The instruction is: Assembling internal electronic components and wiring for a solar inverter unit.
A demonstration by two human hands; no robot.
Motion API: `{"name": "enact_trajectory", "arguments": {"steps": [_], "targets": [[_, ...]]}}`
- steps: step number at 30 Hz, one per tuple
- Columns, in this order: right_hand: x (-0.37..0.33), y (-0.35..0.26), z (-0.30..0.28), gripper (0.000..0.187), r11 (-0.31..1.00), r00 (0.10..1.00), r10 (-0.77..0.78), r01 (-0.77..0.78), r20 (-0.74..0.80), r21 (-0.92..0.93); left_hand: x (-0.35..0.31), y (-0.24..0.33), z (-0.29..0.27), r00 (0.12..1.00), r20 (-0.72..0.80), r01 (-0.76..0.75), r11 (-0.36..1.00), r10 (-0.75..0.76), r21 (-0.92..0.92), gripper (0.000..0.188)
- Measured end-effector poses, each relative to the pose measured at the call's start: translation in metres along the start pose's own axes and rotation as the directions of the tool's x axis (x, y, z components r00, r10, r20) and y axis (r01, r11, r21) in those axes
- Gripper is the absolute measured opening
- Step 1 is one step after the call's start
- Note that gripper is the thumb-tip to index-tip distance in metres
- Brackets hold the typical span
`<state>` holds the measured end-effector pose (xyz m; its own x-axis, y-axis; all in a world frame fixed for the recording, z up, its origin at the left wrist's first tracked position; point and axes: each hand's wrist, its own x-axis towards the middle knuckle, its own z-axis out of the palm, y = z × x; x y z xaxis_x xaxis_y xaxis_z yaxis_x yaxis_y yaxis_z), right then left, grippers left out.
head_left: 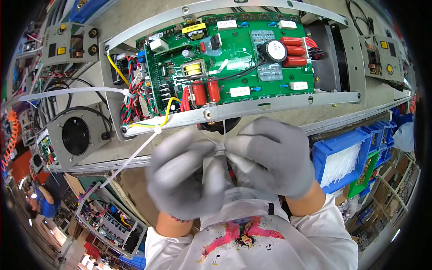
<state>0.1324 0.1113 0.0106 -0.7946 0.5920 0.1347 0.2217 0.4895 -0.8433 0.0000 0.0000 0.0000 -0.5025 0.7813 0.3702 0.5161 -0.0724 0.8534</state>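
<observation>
A thin white cable tie comes down from the near metal rail of an open chassis. Its lower part is pinched in the fingertips of my right hand, in a grey glove. My left hand, gloved too and a little blurred, is curled just beside it, its fingertips closed at the tie's strip. Another white cable tie is looped round the rail and a yellow-green wire, its long tail pointing down left. A third cable tie binds the wire bundle at the chassis's left end.
The chassis carries a green circuit board with red capacitors. A grey fan unit stands at left. Blue bins, one with white cable ties, are at right beyond the bench edge. Another open chassis sits lower left; a person in blue is further off.
</observation>
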Motion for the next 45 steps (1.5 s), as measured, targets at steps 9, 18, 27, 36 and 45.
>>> {"name": "enact_trajectory", "arguments": {"steps": [9,18,27,36,45], "targets": [[-0.015,0.003,0.024,0.027,0.993,0.978,-0.068,0.086,-0.199,0.082,0.011,0.022,-0.001,0.56,0.318,0.762,0.326,-0.765,-0.559,0.019],[-0.016,0.0,0.031,0.015,0.993,0.982,-0.08,0.094,-0.17,0.072,0.013,0.014,0.002,0.592,0.195,0.772,0.481,-0.782,-0.416,0.024],[0.008,0.003,0.045,0.016,0.984,0.985,0.144,-0.153,0.099,0.09,0.02,-0.013,-0.008,0.708,0.191,0.705,0.659,-0.68,-0.263,0.047],[-0.127,-0.014,-0.019,0.022,0.929,0.874,0.183,-0.004,-0.45,0.371,-0.003,-0.039,-0.013,0.811,0.45,0.582,0.587,-0.374,-0.562,0.053],[-0.48,0.118,-0.097,0.034,-0.234,-0.315,0.604,-0.948,-0.732,0.216,-0.09,-0.033,0.018,0.666,0.599,0.744,0.452,-0.444,-0.492,0.044]]}}
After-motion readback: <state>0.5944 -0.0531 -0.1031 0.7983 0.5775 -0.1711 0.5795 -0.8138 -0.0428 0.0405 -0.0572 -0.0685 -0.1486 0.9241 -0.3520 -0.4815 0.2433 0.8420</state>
